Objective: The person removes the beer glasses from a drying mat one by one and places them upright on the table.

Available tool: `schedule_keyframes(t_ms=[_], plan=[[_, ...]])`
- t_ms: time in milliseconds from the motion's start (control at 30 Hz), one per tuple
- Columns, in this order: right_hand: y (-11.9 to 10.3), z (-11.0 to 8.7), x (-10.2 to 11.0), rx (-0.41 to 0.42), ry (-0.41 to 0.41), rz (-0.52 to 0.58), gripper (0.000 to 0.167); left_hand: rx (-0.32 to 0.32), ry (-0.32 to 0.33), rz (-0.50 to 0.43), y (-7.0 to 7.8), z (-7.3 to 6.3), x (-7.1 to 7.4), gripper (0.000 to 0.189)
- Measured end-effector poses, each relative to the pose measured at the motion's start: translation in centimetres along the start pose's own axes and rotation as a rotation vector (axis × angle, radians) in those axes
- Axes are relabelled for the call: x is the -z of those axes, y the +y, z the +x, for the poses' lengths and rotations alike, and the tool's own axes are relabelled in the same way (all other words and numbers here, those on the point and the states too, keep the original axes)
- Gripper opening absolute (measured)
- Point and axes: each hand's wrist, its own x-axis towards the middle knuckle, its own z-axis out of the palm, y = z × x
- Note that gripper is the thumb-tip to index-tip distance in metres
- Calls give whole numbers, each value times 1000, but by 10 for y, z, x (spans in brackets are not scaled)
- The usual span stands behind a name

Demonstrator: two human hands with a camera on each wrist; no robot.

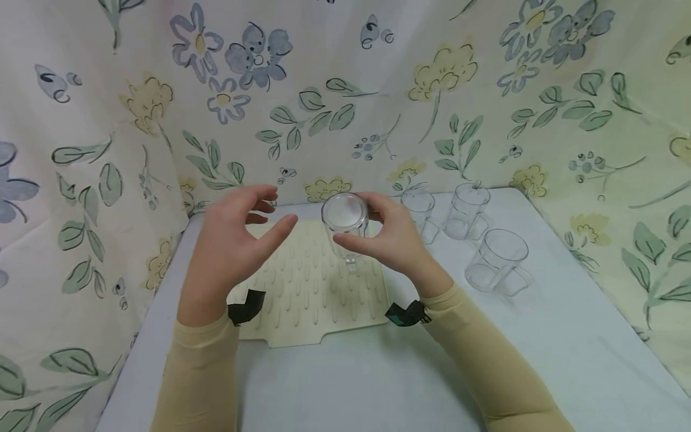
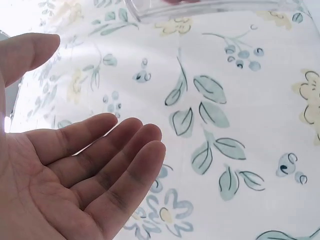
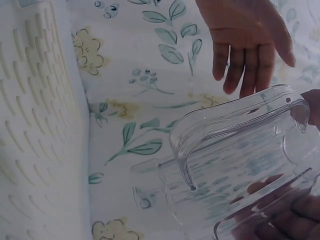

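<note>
My right hand (image 1: 385,234) holds a clear mug (image 1: 345,217) above the ridged cream mat, thumb on the near side and fingers round the far side. The base of the mug faces up toward the head camera. Its long handle (image 3: 235,117) shows in the right wrist view, with fingers seen through the clear wall. To the left of the mug, my left hand (image 1: 232,240) is raised with relaxed fingers and holds nothing. In the left wrist view its palm and fingers (image 2: 100,175) are in sight, apart from the mug edge at the top.
Beneath the hands lies the cream mat (image 1: 291,327) with raised ridges. On the right of the white table (image 1: 345,384) stand three more clear mugs: one at the back (image 1: 418,207), another beside it (image 1: 465,210) and a nearer one (image 1: 493,261). Floral cloth (image 1: 335,54) hangs behind.
</note>
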Motion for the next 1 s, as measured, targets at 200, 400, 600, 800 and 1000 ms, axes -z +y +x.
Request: schedule_keyframes(t_ms=[200,400,600,800,1000], plan=[[-4,-1,-2,43,13,-9,70,-9,-11,-10,7,-3,-2,58],[-10,-5,-8,61,35,-65,74,-20,-25,5,13,-6,-4,67],[-11,-8,-14,115,35,-87,73,-38,-40,27,20,-10,-8,70],[-11,-9,-18,159,52,-113,74,-44,-69,48,27,-9,-16,76],[-13,-9,-23,242,78,-143,72,-24,-101,42,36,-9,-25,77]])
